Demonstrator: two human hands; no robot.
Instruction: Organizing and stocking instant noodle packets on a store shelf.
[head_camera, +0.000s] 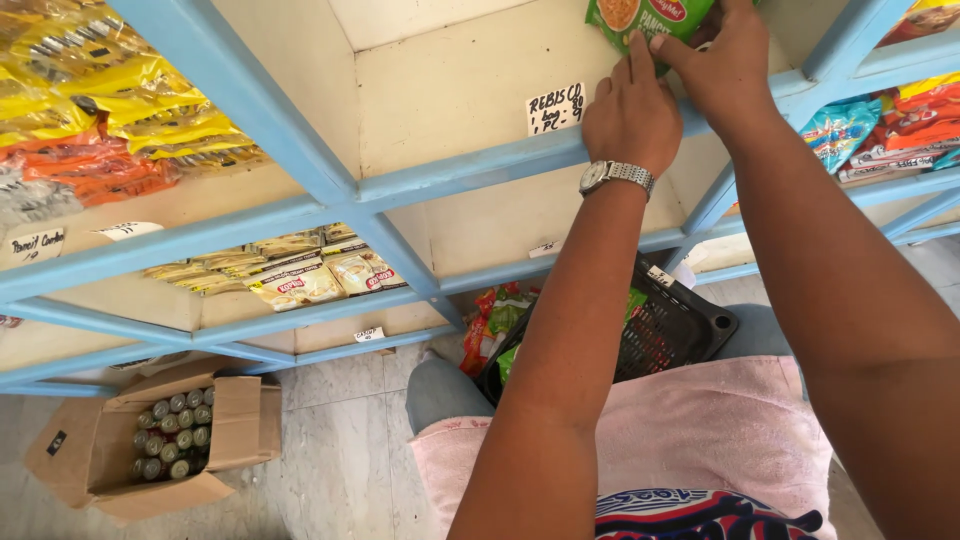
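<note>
- The person's left hand (632, 112) and right hand (722, 62) are both raised to an upper compartment of a blue-framed shelf (470, 165) with cream boards.
- Both hands meet on a green instant-noodle packet (645, 17), which sits at the front of that compartment, just above the blue front rail; its top runs out of view.
- Grip, right hand: fingers closed over the packet's lower right corner, thumb reaching across its bottom edge. Grip, left hand: fingers curled, the fingertips pressing the packet's lower edge; whether they pinch it or only steady it cannot be told.
- A metal wristwatch (617, 176) sits on the left wrist.
- A handwritten paper price tag (556, 108) is stuck to the shelf board just left of the left hand.
- In my judgement the packet is being settled into place. To do that well, keep it square to the front rail, push it back with flat fingers rather than a squeeze so the noodles inside are not crushed, and keep it clear of the price tag.
- Below, on the person's lap, a black plastic basket (668, 330) holds more packets in red and green, within easy reach.
- Other compartments hold yellow and orange snack packets (110, 110) and beige sachets (320, 275).
- On the tiled floor (340, 450) an open cardboard box (150, 440) holds small tins standing upright.
</note>
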